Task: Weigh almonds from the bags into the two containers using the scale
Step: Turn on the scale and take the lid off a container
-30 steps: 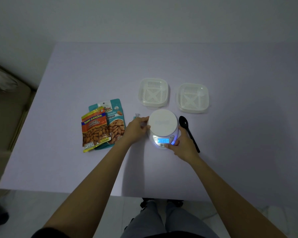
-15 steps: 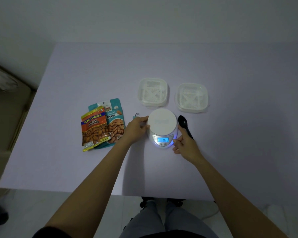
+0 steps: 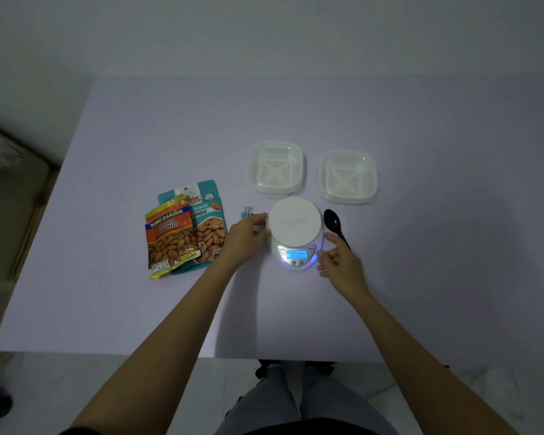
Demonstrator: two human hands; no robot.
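Note:
A round white scale with a lit blue display sits mid-table, its platform bare. My left hand grips its left edge with thumb and fingers. My right hand hovers just right of the scale's front, fingers loosely apart and holding nothing. Two almond bags lie overlapped to the left: an orange one on top of a teal one. Two clear square containers stand behind the scale, one at left and one at right. Both hold no almonds.
A black plastic spoon lies just right of the scale, partly under my right hand. A small binder clip sits between the bags and the scale. The table's near edge runs above my knees.
My right hand has drawn back from the scale's front buttons to the right side. The display reading has changed. The left hand has stayed on the scale's edge.

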